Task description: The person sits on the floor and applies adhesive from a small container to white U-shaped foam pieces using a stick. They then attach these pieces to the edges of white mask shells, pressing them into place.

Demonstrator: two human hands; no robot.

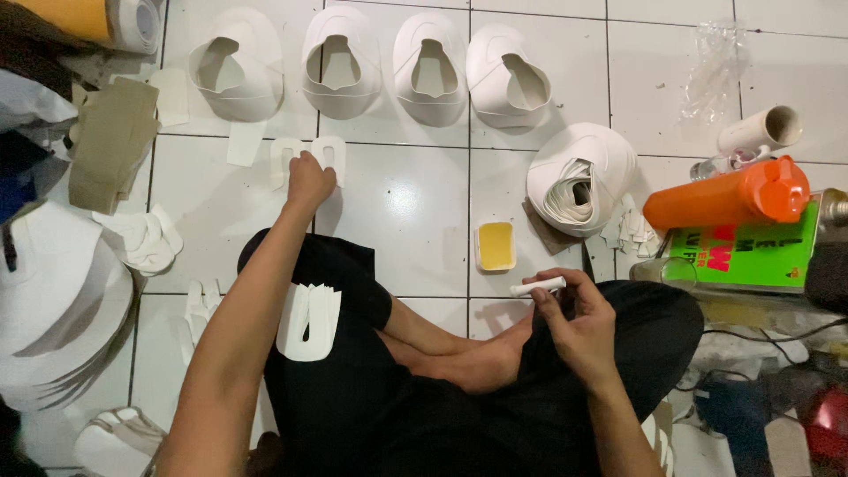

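Left hand [309,181] is stretched forward to the floor tiles, fingers curled down onto a small white cut-out piece [329,157] with a slot in it; the fingertips press or pinch its near edge, and I cannot tell which. A second, matching piece [284,159] lies just beside it on the left, partly under the hand.

Right hand [579,322] is drawn in above the right knee, fingers closed around a short white stick-like tool [537,286], held roughly level with its tip pointing left. The grip is a pinch between thumb and fingers.

A stack of white slotted pieces [309,320] rests on the left thigh, against black trousers. A small shallow tray of yellow paste [495,246] sits on the tile between the two hands, near the tool's tip.

Beyond, four white shoe-upper forms [340,62] stand in a row along the far tiles. A bundle of nested white uppers [581,177] lies to the right of the tray. An orange bottle [729,199] lies on its side over a green tin [751,256] at the right edge
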